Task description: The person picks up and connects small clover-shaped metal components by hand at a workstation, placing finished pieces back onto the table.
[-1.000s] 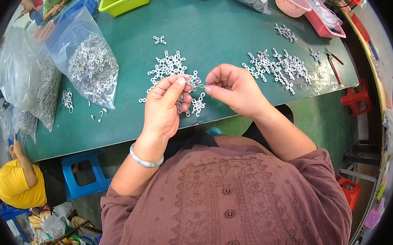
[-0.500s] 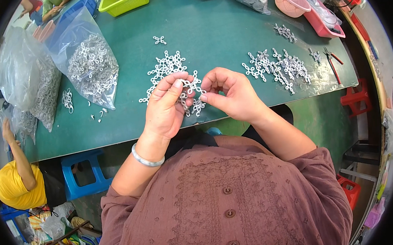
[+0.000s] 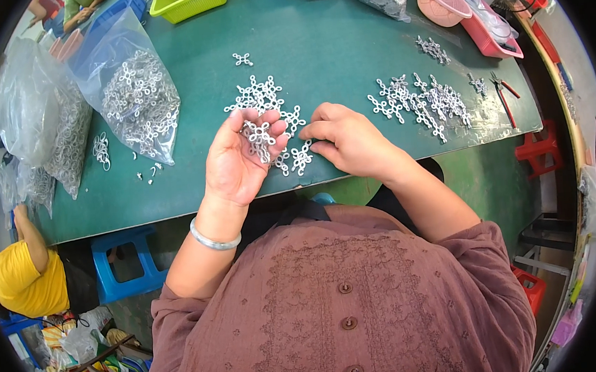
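Note:
My left hand (image 3: 229, 166) is turned palm up, fingers curled around several silver cross-shaped ring pieces (image 3: 259, 139) stacked in it. A pale bracelet circles that wrist. At the table's front edge, my right hand (image 3: 353, 140) is palm down with bent fingers; thumb and index finger are apart, nothing visible between them. Just left of its fingertips lies a loose cross-shaped piece (image 3: 301, 159). Beyond my left hand spreads a pile of the same pieces (image 3: 258, 92), partly hidden by the fingers. A single piece (image 3: 242, 59) lies farther back.
Clear bags (image 3: 138, 93) of pieces stand on the green table (image 3: 333, 52), at left. More pieces (image 3: 420, 101) and pliers (image 3: 505, 99) lie at right. Baskets (image 3: 192, 1) line the back. A person in yellow (image 3: 28, 277) is at far left, near a blue stool (image 3: 127, 263).
My left hand has turned palm up and moved slightly left, showing the pieces it holds. My right hand has let go of the piece between the hands and tilted palm down.

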The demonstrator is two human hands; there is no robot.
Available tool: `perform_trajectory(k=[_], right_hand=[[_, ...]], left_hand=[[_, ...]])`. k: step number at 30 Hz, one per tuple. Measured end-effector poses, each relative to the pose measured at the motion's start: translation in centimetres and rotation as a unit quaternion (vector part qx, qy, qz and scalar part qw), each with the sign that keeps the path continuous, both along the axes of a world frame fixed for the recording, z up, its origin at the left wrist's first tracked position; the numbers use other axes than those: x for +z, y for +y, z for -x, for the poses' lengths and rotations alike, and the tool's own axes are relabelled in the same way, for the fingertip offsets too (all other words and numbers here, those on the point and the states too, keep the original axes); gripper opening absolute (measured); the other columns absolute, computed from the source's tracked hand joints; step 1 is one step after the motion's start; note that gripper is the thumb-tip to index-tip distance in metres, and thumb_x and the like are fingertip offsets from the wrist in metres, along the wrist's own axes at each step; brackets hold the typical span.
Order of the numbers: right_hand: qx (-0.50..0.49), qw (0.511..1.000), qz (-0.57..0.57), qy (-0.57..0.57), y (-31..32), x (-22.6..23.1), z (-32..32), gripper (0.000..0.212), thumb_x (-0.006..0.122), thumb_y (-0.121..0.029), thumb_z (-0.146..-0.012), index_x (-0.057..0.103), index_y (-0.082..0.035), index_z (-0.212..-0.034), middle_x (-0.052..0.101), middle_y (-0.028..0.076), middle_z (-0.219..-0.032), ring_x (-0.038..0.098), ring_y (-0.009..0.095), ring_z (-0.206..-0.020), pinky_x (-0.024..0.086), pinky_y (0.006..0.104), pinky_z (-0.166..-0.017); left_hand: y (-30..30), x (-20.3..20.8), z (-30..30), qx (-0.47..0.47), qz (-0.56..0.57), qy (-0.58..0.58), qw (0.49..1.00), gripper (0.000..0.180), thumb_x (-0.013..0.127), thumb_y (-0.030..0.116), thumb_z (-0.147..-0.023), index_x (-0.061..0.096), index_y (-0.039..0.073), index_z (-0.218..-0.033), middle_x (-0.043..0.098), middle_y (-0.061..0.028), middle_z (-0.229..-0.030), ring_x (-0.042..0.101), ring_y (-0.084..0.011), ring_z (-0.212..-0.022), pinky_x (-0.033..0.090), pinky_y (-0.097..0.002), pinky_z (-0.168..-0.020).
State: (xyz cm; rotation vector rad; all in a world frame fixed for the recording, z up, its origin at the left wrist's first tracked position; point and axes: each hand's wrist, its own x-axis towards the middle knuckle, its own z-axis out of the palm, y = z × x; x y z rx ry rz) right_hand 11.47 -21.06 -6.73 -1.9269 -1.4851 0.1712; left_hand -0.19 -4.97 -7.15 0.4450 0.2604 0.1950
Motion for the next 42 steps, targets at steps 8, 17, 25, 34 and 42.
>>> perform_trajectory(k=[8,17,25,34,42], right_hand=[[-0.014,0.999,-0.026,0.036,-0.2,0.0,-0.6,0.008,0.060,-0.008,-0.070,0.060,-0.005,-0.077,0.053,0.008,-0.078,0.053,0.027,-0.077,0.044,0.0354,-0.067],[-0.050,0.972,-0.082,0.217,-0.8,1.3,-0.4,0.010,0.060,-0.011,-0.078,0.060,-0.001,-0.079,0.055,0.004,-0.072,0.052,0.013,-0.064,0.041,0.0236,-0.058],[-0.089,0.860,-0.070,0.497,-0.6,1.3,0.6,0.019,0.061,-0.017,-0.078,0.061,0.002,-0.083,0.056,-0.001,-0.069,0.046,0.005,-0.061,0.038,0.0193,-0.054],[-0.082,0.796,-0.058,0.597,-0.7,1.2,0.6,0.018,0.060,-0.016,-0.078,0.060,0.001,-0.083,0.058,0.002,-0.072,0.045,0.006,-0.058,0.037,0.0180,-0.052],[-0.088,0.778,-0.057,0.620,-0.6,1.1,0.7,0.016,0.060,-0.015,-0.079,0.060,0.000,-0.082,0.058,0.002,-0.073,0.046,0.005,-0.058,0.037,0.0177,-0.051]], left_hand=[[-0.4,0.2,0.3,0.023,-0.171,0.058,0.983,0.013,0.050,0.008,-0.083,0.053,0.005,-0.095,0.058,-0.0071,-0.081,0.056,-0.0140,-0.065,0.048,-0.0262,-0.056],[-1.0,0.6,0.3,-0.019,-0.249,0.080,0.965,0.017,0.052,0.012,-0.084,0.053,0.003,-0.098,0.054,-0.0023,-0.072,0.051,-0.0088,-0.058,0.037,-0.0190,-0.046],[-2.0,0.9,-0.3,-0.004,-0.261,0.082,0.962,0.010,0.053,0.012,-0.084,0.056,0.005,-0.089,0.054,-0.0010,-0.067,0.051,-0.0087,-0.053,0.038,-0.0192,-0.045],[-1.8,0.7,-1.0,-0.005,-0.252,0.104,0.962,0.010,0.051,0.015,-0.085,0.054,0.005,-0.082,0.053,-0.0009,-0.065,0.050,-0.0093,-0.051,0.038,-0.0205,-0.044],[-2.0,1.0,-1.3,-0.007,-0.234,0.107,0.966,0.013,0.052,0.017,-0.084,0.056,0.006,-0.080,0.054,-0.0016,-0.066,0.051,-0.0095,-0.052,0.037,-0.0204,-0.044]])
